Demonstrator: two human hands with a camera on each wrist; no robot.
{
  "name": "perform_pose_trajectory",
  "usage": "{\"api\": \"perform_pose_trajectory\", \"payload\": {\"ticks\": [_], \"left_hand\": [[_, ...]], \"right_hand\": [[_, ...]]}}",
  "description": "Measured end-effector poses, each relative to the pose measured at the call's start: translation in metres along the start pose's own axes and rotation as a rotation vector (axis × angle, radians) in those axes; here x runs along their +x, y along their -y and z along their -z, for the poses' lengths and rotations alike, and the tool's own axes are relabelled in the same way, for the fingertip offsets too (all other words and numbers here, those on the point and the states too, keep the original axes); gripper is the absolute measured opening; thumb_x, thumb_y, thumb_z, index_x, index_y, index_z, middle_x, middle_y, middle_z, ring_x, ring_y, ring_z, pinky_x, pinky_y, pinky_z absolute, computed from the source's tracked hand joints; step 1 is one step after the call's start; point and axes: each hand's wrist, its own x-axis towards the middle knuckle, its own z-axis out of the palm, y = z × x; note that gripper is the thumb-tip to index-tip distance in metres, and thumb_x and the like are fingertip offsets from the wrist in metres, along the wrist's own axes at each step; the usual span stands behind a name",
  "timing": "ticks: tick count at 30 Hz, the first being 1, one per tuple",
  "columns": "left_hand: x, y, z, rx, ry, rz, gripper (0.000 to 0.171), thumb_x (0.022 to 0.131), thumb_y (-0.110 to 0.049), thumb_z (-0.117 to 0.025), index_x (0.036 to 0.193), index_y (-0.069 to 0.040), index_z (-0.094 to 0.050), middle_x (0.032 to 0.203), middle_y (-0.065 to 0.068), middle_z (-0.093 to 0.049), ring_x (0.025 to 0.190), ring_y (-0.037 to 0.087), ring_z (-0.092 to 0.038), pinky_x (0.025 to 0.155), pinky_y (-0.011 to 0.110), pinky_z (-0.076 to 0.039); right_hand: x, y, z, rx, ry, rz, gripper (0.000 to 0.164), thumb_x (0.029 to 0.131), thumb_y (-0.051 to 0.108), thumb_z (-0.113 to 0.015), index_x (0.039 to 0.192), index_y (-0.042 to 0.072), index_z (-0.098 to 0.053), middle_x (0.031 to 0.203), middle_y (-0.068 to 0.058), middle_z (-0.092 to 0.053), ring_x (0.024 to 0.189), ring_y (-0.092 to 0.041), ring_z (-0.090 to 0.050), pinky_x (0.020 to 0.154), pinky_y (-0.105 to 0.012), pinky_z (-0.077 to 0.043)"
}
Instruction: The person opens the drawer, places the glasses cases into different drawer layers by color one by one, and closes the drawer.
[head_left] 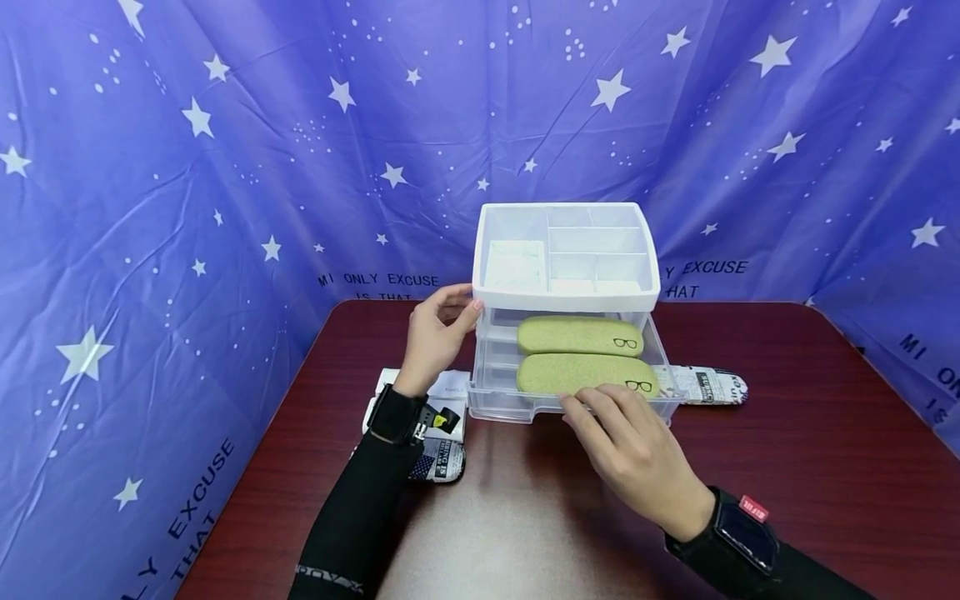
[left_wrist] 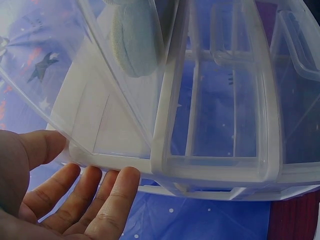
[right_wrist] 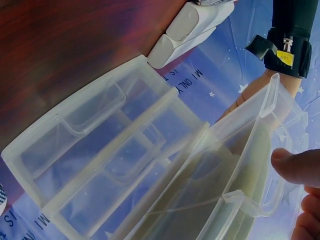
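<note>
A translucent drawer organizer with a white top frame (head_left: 566, 302) stands toward the back of the table. Its upper drawer (head_left: 498, 403) is pulled out toward me. Two green glasses cases, a back one (head_left: 573, 335) and a front one (head_left: 573, 373), lie in it side by side, each printed with a glasses outline. My left hand (head_left: 437, 340) touches the organizer's left side near the top, thumb toward the front corner. My right hand (head_left: 637, 454) holds the drawer's front edge, fingers at its rim and thumb (right_wrist: 297, 167) by the handle cutout. Lower drawers (right_wrist: 90, 110) show closed below.
Left of the organizer lie white boxes (head_left: 454, 385) and a newsprint-patterned case (head_left: 444, 462), partly behind my left wrist. Another newsprint-patterned case (head_left: 716, 387) sticks out at its right. A starry blue curtain (head_left: 450, 125) hangs behind the dark red table (head_left: 787, 467).
</note>
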Motion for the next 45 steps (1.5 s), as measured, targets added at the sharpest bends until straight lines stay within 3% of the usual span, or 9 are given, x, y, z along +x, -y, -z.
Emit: {"api": "perform_pose_trajectory", "payload": {"ticks": [22,45], "left_hand": [[-0.0001,0.0005,-0.0012,-0.002,-0.008,0.023,0.032,0.094,-0.006,-0.065,0.124,0.005,-0.061,0.104,0.020,-0.066,0.094,0.030,-0.065,0.076,0.028,-0.057],[-0.0007,-0.0001,-0.0011,0.000,-0.019,0.013,0.032,0.094,-0.007,-0.065,0.123,0.005,-0.061,0.103,0.021,-0.066,0.095,0.030,-0.065,0.076,0.028,-0.057]], "right_hand": [[-0.0053,0.0011,-0.0004,-0.084,0.028,0.033,0.027,0.095,-0.007,-0.042,0.102,-0.011,-0.067,0.092,-0.023,-0.063,0.078,-0.037,-0.058,0.068,-0.043,-0.051],[-0.0038,-0.0010,-0.0007,-0.078,0.047,0.031,0.027,0.094,-0.008,-0.042,0.103,-0.011,-0.067,0.092,-0.023,-0.063,0.078,-0.037,-0.058,0.068,-0.044,-0.051]]}}
